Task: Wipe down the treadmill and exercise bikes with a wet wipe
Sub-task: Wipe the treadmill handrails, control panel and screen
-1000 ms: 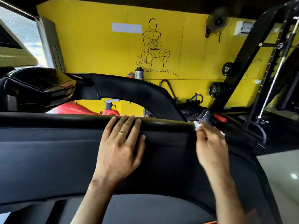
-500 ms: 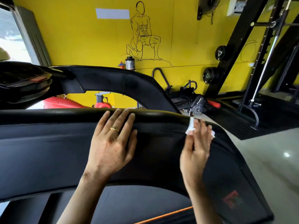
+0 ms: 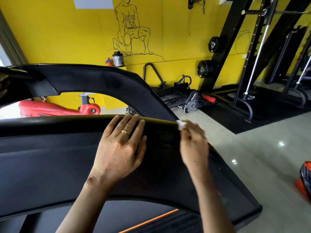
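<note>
The black treadmill console (image 3: 50, 165) fills the view from nine to five o'clock, and the left hand (image 3: 119, 152) lies flat on it at centre, fingers released and spread over the top rail (image 3: 67, 121). At three o'clock of that hand, the blurred right hand (image 3: 193, 145) pinches a small white wet wipe (image 3: 180, 124) against the rail's right end. The step looks like wiping this rail; next likely calls for sweeping down the side arm.

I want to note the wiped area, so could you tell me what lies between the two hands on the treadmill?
In the head view, only bare black treadmill console lies between the left hand and the right hand, which holds the white wipe at the top edge.
</note>
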